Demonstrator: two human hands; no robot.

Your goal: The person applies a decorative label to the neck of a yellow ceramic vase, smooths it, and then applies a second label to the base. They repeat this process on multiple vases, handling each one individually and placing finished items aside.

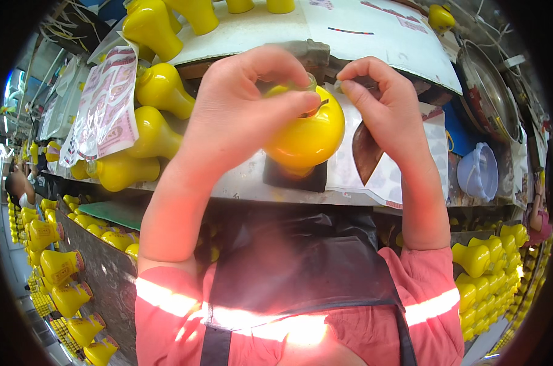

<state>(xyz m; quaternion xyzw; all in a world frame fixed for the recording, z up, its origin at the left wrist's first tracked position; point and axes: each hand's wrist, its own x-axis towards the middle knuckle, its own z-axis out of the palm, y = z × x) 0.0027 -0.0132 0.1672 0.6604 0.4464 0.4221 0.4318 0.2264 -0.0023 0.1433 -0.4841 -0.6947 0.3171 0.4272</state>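
You are finding no words or numbers you can read: the printed sheet (113, 97) on your left is carrying reddish-pink patches, the yellow vases (56, 266) at lower left are wearing small reddish labels (79, 261), and pink print (413, 23) is showing toward the worktop's (356, 58) far side, all too small or blurred

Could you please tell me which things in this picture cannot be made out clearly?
All in the head view:
- Yellow vessel: upper left part hidden by the left hand.
- Small pale piece at the fingertips of the right hand: too small to identify.
- Brown pointed piece: upper end hidden by the right hand.
- Back row of vessels: tops cut off by the upper edge.
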